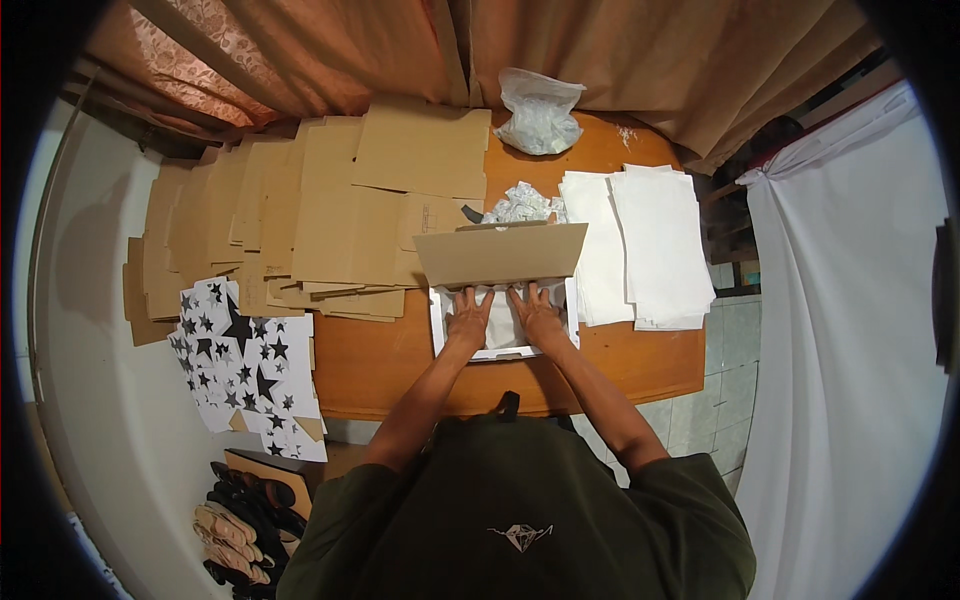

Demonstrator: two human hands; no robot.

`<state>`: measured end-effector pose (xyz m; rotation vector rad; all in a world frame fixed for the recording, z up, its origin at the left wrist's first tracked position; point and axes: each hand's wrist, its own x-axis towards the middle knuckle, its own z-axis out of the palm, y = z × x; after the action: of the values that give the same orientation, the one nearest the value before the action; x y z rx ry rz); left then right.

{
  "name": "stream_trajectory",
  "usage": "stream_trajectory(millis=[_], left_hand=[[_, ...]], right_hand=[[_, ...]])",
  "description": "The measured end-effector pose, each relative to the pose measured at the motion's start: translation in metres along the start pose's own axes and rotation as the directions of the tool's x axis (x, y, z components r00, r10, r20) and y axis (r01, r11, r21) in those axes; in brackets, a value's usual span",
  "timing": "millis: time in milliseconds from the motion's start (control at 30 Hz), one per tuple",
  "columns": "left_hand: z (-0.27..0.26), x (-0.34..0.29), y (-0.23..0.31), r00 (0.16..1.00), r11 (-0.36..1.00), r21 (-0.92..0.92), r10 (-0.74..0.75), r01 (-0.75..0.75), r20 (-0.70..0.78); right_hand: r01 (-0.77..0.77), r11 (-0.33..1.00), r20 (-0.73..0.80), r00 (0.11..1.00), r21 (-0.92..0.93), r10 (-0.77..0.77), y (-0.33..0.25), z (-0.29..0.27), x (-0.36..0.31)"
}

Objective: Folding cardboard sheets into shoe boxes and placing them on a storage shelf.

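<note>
In front of me an open cardboard box (pixel 434 322) with white walls stands on the wooden table, its brown lid (pixel 500 256) raised at the far side. White paper (pixel 503 328) lies inside the box. My left hand (pixel 468 318) reaches into the left half with fingers stretched out on the paper. In the right half, my right hand (pixel 540 320) does the same, fingers spread. Neither hand appears to hold anything. Whatever lies beneath the paper is hidden.
Overlapping flat cardboard pieces (pixel 350 235) cover the table's left, with star-printed sheets (pixel 250 370) nearer me. Behind the lid sit small silvery-white packets (pixel 522 204) and a filled plastic bag (pixel 540 115). White paper stacks (pixel 660 245) lie right. Shoes and sandals (pixel 240 530) are lower left.
</note>
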<state>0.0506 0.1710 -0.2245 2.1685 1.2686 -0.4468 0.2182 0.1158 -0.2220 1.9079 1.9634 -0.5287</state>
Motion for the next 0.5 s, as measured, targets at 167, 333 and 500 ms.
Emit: stream_trajectory(millis=[167, 333, 500], left_hand=[[0.005, 0.003, 0.006, 0.996, 0.996, 0.045, -0.078, 0.079, -0.031], [-0.008, 0.001, 0.016, 0.994, 0.990, 0.092, -0.107, 0.105, 0.024], [0.001, -0.003, 0.006, 0.997, 0.996, 0.058, -0.072, 0.073, -0.022]], right_hand=[[-0.005, 1.000, -0.031, 1.000, -0.003, 0.005, 0.002, 0.004, 0.003], [-0.036, 0.998, 0.067, 0.997, 0.046, 0.033, 0.002, 0.001, 0.001], [-0.057, 0.996, 0.015, 0.998, 0.068, 0.056, 0.003, 0.012, 0.003]])
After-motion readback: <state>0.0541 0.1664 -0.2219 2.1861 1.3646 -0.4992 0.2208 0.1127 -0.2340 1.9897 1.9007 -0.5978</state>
